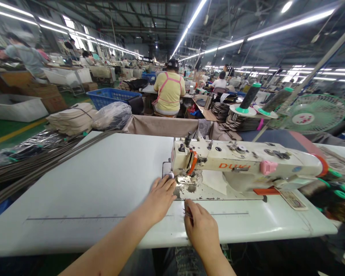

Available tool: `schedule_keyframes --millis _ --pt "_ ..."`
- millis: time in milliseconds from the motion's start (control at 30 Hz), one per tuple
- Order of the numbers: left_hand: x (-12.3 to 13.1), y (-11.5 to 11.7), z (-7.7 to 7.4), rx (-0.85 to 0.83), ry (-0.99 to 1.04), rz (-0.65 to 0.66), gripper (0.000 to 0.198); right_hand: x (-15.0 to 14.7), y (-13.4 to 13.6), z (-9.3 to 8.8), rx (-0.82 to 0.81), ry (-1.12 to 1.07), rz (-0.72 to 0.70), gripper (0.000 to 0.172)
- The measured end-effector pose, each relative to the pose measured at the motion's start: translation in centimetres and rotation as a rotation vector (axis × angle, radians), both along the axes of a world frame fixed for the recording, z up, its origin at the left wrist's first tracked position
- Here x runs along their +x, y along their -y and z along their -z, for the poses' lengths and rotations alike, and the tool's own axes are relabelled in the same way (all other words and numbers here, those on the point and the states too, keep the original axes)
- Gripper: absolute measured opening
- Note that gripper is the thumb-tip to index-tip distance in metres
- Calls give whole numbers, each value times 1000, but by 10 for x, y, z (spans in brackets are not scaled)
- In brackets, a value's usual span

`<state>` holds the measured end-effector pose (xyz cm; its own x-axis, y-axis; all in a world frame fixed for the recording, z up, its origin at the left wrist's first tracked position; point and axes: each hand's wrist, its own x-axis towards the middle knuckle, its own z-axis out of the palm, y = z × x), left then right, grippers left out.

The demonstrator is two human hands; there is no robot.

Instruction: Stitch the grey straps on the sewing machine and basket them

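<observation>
A white sewing machine [244, 161] with orange lettering stands on the pale table [103, 184]. My left hand [161, 195] lies on the machine bed just left of the presser foot [184, 179], fingers stretched out and flat. By its fingertips is a small pale lilac piece [170, 175]; whether the fingers press on it, I cannot tell. My right hand [203, 227] rests at the table's front part, curled around a small dark metal tool [187, 214] with two thin points, perhaps snips or tweezers. Most of that tool is hidden in the palm.
A printed ruler line [74, 218] runs along the table. Dark strips [46, 165] hang over its left edge. Thread cones [249, 97] and a green fan [313, 113] stand behind the machine. A blue basket [112, 97] and a seated co-worker [169, 90] are ahead.
</observation>
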<state>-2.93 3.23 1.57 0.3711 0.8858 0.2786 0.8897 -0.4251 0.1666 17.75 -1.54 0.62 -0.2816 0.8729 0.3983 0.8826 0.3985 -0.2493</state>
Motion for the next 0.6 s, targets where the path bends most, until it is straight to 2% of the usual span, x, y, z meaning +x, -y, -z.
schedule_keyframes --millis 167,300,433,600 --pt "-1 -2 -2 -45 42 -7 42 0 1 0 10 8 0 39" --pt "-6 -11 -8 -87 166 36 38 -1 2 -3 -1 16 2 39" --pt "-17 -40 -10 -149 360 95 24 -1 2 -6 -25 4 10 40" --pt "-22 -83 -4 -154 414 68 34 -1 4 -6 -47 -10 9 40"
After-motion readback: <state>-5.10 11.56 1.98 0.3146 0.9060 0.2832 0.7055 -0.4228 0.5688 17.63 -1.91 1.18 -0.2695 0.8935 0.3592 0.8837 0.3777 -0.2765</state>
